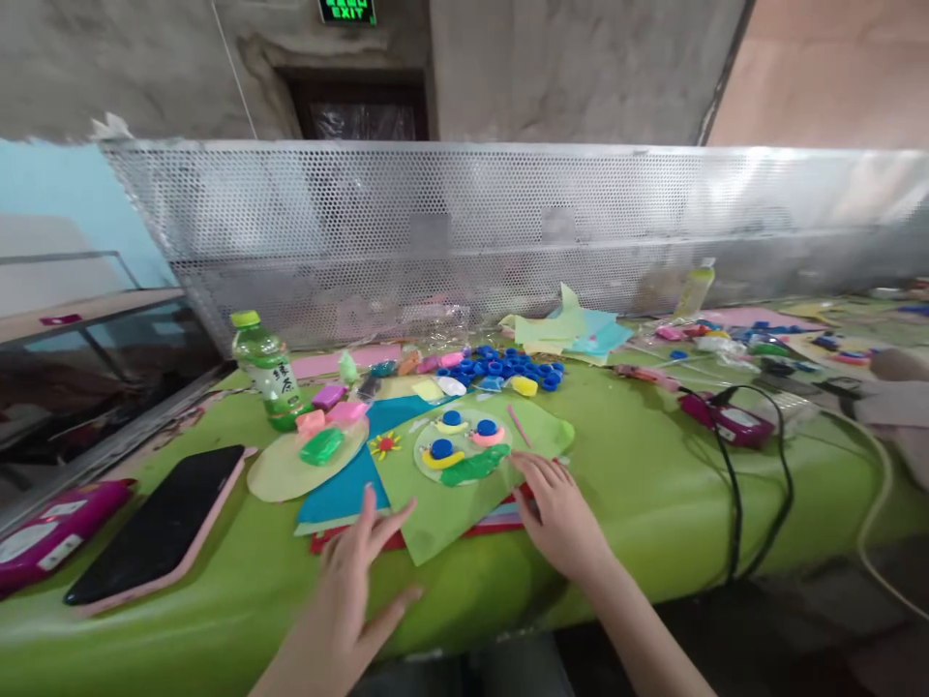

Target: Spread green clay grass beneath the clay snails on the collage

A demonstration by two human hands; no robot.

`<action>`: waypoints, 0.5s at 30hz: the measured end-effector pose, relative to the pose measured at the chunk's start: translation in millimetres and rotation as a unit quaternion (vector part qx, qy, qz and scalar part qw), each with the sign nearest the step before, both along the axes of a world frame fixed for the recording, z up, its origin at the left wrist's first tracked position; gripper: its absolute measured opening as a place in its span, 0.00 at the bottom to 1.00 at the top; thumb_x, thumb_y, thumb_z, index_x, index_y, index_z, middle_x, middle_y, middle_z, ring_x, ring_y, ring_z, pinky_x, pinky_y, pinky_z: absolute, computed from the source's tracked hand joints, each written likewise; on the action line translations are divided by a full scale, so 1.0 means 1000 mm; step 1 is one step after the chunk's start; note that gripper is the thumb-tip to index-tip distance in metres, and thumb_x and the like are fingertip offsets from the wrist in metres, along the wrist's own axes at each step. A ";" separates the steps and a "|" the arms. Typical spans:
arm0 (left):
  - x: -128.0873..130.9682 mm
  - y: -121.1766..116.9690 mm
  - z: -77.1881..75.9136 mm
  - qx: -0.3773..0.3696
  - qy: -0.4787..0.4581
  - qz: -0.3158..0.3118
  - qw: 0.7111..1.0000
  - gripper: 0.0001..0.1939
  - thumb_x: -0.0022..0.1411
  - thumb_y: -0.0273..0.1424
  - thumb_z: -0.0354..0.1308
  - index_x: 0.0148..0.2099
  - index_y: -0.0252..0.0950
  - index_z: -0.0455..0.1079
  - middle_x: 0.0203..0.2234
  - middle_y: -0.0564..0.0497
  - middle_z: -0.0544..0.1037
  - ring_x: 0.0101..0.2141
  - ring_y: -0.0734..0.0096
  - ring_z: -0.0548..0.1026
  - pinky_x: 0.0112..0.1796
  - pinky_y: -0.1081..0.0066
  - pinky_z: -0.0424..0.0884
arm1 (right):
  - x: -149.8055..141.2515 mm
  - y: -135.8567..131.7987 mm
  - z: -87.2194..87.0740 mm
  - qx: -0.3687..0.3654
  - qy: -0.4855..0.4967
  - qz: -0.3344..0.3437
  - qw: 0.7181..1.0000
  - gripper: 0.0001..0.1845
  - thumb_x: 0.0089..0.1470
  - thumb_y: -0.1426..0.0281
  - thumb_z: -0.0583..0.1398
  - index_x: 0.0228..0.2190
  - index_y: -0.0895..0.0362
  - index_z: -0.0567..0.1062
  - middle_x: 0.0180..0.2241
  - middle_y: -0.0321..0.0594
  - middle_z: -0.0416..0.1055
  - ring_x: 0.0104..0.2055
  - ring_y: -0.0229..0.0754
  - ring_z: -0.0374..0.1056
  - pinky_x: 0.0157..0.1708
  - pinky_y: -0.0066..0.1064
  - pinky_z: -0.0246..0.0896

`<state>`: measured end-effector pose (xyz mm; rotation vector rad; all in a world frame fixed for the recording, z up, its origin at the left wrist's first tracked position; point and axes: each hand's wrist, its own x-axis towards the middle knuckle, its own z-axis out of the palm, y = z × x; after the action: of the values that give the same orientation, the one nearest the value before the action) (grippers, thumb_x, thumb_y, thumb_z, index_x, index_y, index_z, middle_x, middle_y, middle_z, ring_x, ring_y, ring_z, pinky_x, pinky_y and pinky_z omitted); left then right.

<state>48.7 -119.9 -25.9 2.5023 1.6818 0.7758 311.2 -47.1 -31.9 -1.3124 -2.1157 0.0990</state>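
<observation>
Near six o'clock on the bench (653,489), the green paper (434,521) is carrying three blue-topped figures (441,451); at its seven o'clock, the left hand (349,576) is hovering, grip widely spread; at four o'clock, the right hand (557,505) is resting, grip loosely spread.

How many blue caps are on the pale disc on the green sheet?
3: the back cap by the pale-yellow strip, the right-hand cap by the pink strip, and the front cap by the bright-yellow strip. None there looks hidden.
</observation>
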 end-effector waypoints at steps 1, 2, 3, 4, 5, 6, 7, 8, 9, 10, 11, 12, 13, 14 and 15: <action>0.010 0.010 0.000 -0.014 0.007 -0.012 1.000 0.41 0.64 0.43 0.41 0.62 0.38 0.13 0.56 0.41 0.64 0.57 0.50 0.59 0.49 0.48 0.62 | -0.002 -0.002 -0.001 0.002 0.001 -0.001 1.000 0.19 0.55 0.77 0.49 0.48 0.59 0.67 0.49 0.49 0.68 0.52 0.50 0.63 0.51 0.50 0.56; 0.019 0.020 0.000 -0.024 0.013 -0.025 0.999 0.43 0.63 0.45 0.43 0.62 0.39 0.12 0.55 0.42 0.65 0.56 0.50 0.60 0.49 0.47 0.61 | -0.004 -0.004 -0.002 0.003 0.002 0.001 1.000 0.19 0.55 0.78 0.49 0.48 0.59 0.67 0.49 0.49 0.68 0.52 0.50 0.63 0.51 0.48 0.57; 0.025 0.031 0.002 -0.031 0.021 -0.039 0.999 0.45 0.62 0.46 0.45 0.61 0.40 0.11 0.55 0.43 0.66 0.55 0.50 0.61 0.50 0.47 0.60 | -0.006 -0.006 -0.002 0.003 0.003 0.003 1.000 0.19 0.55 0.78 0.49 0.48 0.59 0.67 0.49 0.49 0.68 0.51 0.49 0.64 0.51 0.46 0.58; 0.028 0.040 0.003 -0.036 0.030 -0.055 0.997 0.46 0.62 0.47 0.46 0.61 0.41 0.10 0.55 0.43 0.65 0.55 0.51 0.61 0.51 0.46 0.57 | -0.008 -0.009 -0.001 0.002 0.004 0.007 1.000 0.19 0.55 0.78 0.49 0.48 0.60 0.67 0.50 0.48 0.68 0.51 0.48 0.64 0.51 0.44 0.59; 0.030 0.048 0.005 -0.039 0.038 -0.068 0.996 0.47 0.61 0.48 0.46 0.61 0.42 0.10 0.55 0.44 0.65 0.56 0.50 0.60 0.51 0.45 0.56 | -0.007 -0.010 0.000 -0.001 0.006 0.013 1.000 0.20 0.55 0.78 0.49 0.48 0.59 0.67 0.50 0.48 0.68 0.51 0.47 0.64 0.50 0.42 0.60; 0.029 0.055 0.006 -0.039 0.045 -0.080 0.995 0.48 0.60 0.49 0.46 0.60 0.42 0.09 0.56 0.43 0.65 0.56 0.50 0.60 0.52 0.45 0.55 | -0.006 -0.011 0.001 -0.005 0.006 0.019 1.000 0.20 0.55 0.79 0.50 0.49 0.59 0.66 0.51 0.47 0.67 0.51 0.45 0.64 0.50 0.40 0.61; 0.028 0.060 0.008 -0.038 0.052 -0.088 0.994 0.48 0.60 0.50 0.46 0.60 0.41 0.09 0.56 0.43 0.65 0.57 0.49 0.59 0.52 0.45 0.55 | -0.002 -0.011 0.003 -0.012 0.005 0.026 1.000 0.20 0.55 0.79 0.50 0.49 0.58 0.66 0.51 0.46 0.67 0.51 0.44 0.65 0.49 0.37 0.62; 0.026 0.063 0.008 -0.037 0.059 -0.093 0.993 0.49 0.59 0.50 0.47 0.60 0.41 0.09 0.55 0.42 0.65 0.57 0.48 0.59 0.51 0.45 0.55 | 0.002 -0.010 0.006 -0.021 0.003 0.035 0.999 0.19 0.55 0.79 0.51 0.48 0.57 0.66 0.51 0.44 0.68 0.50 0.41 0.65 0.48 0.33 0.63; 0.023 0.065 0.008 -0.035 0.064 -0.097 0.993 0.50 0.59 0.51 0.47 0.60 0.41 0.08 0.55 0.42 0.65 0.56 0.47 0.60 0.51 0.44 0.55 | 0.008 -0.007 0.009 -0.032 -0.001 0.042 0.999 0.18 0.56 0.79 0.51 0.47 0.57 0.67 0.49 0.43 0.68 0.49 0.39 0.66 0.47 0.30 0.64; 0.021 0.066 0.008 -0.034 0.069 -0.100 0.992 0.51 0.58 0.51 0.48 0.60 0.41 0.08 0.54 0.42 0.66 0.55 0.47 0.61 0.51 0.45 0.56 | 0.014 -0.003 0.014 -0.044 -0.007 0.046 0.998 0.16 0.57 0.79 0.51 0.46 0.57 0.68 0.48 0.42 0.70 0.47 0.37 0.67 0.45 0.29 0.64; 0.020 0.065 0.007 -0.033 0.072 -0.103 0.992 0.51 0.58 0.52 0.48 0.59 0.41 0.07 0.54 0.42 0.67 0.54 0.47 0.63 0.50 0.45 0.56 | 0.019 0.004 0.018 -0.058 -0.013 0.045 0.997 0.14 0.58 0.78 0.52 0.44 0.57 0.69 0.46 0.41 0.71 0.45 0.37 0.68 0.44 0.30 0.65; 0.019 0.065 0.006 -0.032 0.074 -0.105 0.991 0.51 0.58 0.52 0.47 0.59 0.41 0.07 0.53 0.43 0.67 0.53 0.48 0.64 0.50 0.46 0.57 | 0.024 0.012 0.024 -0.072 -0.022 0.039 0.996 0.11 0.59 0.77 0.52 0.43 0.58 0.70 0.43 0.40 0.71 0.44 0.37 0.68 0.43 0.31 0.65; 0.018 0.063 0.005 -0.030 0.074 -0.106 0.991 0.51 0.58 0.52 0.47 0.59 0.41 0.06 0.53 0.43 0.68 0.53 0.48 0.65 0.50 0.47 0.58 | 0.028 0.022 0.029 -0.087 -0.031 0.026 0.995 0.09 0.60 0.74 0.53 0.42 0.59 0.70 0.42 0.40 0.71 0.43 0.39 0.68 0.42 0.35 0.65; 0.018 0.062 0.005 -0.027 0.072 -0.107 0.991 0.51 0.58 0.53 0.46 0.59 0.41 0.06 0.53 0.43 0.68 0.52 0.49 0.65 0.50 0.48 0.58 | 0.031 0.034 0.033 -0.104 -0.043 0.007 0.994 0.10 0.60 0.70 0.54 0.42 0.59 0.70 0.41 0.41 0.70 0.41 0.40 0.68 0.41 0.38 0.66; 0.018 0.061 0.004 -0.025 0.071 -0.107 0.991 0.50 0.59 0.53 0.45 0.59 0.41 0.06 0.53 0.44 0.68 0.52 0.50 0.65 0.50 0.49 0.58 | 0.032 0.046 0.036 -0.125 -0.059 -0.014 0.990 0.11 0.59 0.67 0.55 0.42 0.60 0.70 0.41 0.41 0.70 0.40 0.40 0.68 0.39 0.38 0.66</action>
<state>67.1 -58.4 -22.0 2.7006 1.4141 0.5435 343.0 -1.3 4.6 -1.5245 -2.2389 0.2892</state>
